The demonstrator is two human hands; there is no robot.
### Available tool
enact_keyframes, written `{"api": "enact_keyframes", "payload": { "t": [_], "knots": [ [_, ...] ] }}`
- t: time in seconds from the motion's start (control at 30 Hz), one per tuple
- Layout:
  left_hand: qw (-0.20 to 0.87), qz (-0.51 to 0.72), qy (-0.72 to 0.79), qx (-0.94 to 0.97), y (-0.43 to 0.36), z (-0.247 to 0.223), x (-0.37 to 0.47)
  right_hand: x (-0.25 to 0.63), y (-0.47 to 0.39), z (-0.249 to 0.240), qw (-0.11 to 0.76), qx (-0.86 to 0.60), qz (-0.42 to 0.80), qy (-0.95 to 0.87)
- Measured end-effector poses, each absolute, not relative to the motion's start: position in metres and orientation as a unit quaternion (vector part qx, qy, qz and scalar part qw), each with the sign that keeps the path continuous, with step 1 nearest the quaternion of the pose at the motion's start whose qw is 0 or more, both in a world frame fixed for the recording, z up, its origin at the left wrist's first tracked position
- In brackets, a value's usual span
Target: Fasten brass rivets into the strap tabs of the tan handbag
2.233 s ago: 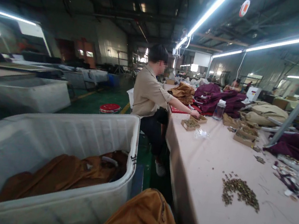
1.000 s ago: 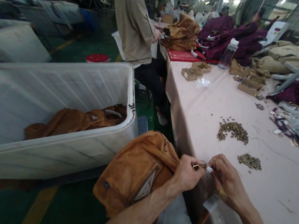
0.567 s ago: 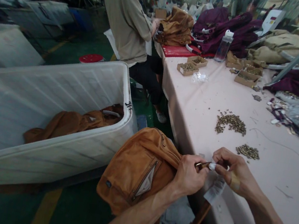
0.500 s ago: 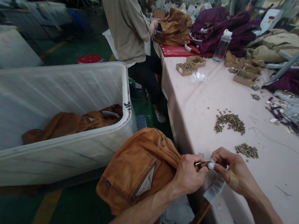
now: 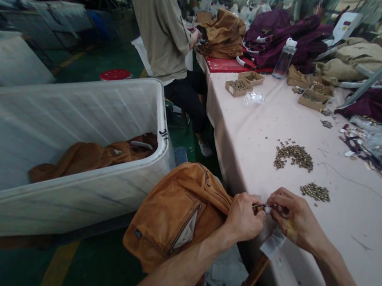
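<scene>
Studs [image 5: 297,156] (2 piles) lie right of the backpack [image 5: 163,217]; left hand [image 5: 244,219] grips strap end [image 5: 258,206], right hand [image 5: 294,219] pinches white wrapping [image 5: 267,210].

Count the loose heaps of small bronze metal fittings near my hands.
2: a larger crescent heap, and a smaller oval heap nearer the bare right hand.

1 clear bottle [image 5: 284,61] stands beside purple cloth [image 5: 270,26]; 1 red disc [image 5: 115,75], probably a stool, shows near a co-worker [image 5: 160,24].

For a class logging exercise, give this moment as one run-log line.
left hand: holding metal piece | right hand: touching white piece | bag: between bin and table | studs: two piles on table
</scene>
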State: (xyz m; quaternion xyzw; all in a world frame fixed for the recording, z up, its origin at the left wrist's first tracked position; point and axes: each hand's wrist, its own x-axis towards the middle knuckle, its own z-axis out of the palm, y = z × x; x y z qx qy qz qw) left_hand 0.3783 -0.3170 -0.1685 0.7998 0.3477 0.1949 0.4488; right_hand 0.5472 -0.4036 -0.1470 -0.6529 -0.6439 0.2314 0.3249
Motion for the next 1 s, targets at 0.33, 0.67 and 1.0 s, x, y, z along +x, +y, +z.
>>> {"api": "enact_keyframes", "payload": {
  "t": [0.33,0.67,1.0],
  "knots": [
    [0.448,0.127,0.326,0.823,-0.307,-0.168,0.391,0.566,-0.398,-0.164,0.277,-0.663,0.246,-0.650],
    [0.458,0.133,0.329,0.815,-0.309,-0.174,0.392,0.571,-0.399,-0.167,0.247,-0.630,0.280,-0.682],
    [0.502,0.124,0.344,0.784,-0.304,-0.183,0.393,0.573,-0.402,-0.158,0.321,-0.604,0.304,-0.662]
  ]
}}
